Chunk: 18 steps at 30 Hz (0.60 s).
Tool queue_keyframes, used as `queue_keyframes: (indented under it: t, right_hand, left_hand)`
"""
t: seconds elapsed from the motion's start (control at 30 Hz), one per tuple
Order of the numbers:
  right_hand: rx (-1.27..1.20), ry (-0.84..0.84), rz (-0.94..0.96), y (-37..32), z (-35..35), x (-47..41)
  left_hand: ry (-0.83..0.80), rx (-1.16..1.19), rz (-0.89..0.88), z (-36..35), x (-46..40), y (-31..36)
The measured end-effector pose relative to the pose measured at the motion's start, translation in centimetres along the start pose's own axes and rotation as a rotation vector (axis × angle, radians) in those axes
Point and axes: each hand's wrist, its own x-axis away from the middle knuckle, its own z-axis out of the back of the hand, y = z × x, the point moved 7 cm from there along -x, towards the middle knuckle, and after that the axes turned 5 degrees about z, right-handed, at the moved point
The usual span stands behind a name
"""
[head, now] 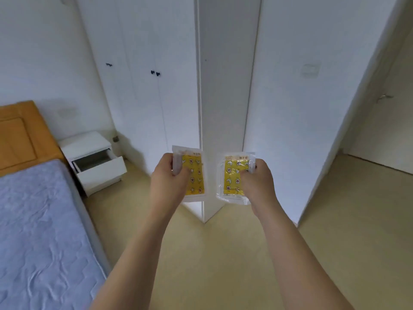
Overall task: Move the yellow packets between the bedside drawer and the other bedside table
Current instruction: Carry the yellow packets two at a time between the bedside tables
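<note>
From the head view, you carry one packet in each of your hands, out in front at mid-air over the floor. Your left hand (169,175) pinches the left packet (194,175) by its left edge; your right hand (257,177) pinches the right packet (232,177) by its right side. The slick wrap could slide out of so light a pinch as you walk. The open drawer (100,168) of the table (85,143) lies well apart, front-left beside the bed (40,220).
</note>
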Motion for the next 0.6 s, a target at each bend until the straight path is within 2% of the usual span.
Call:
queue_keyframes:
  t: [0.17, 0.4, 0.6]
  right_hand:
    - [-0.015, -0.212, 0.038, -0.8, -12.9, -9.2]
    - [-0.052, -0.395, 0.067, -1.5, -30.0, -22.4]
    - [-0.075, -0.488, 0.085, -5.0, -41.9, -33.8]
  left_hand:
    - [0.214, 0.031, 0.116, 3.2, -10.2, -4.8]
    - [0.340, -0.014, 0.179, 4.9, -26.8, -11.1]
    - [0.460, 0.015, 0.184, 6.8, -41.5, -12.1]
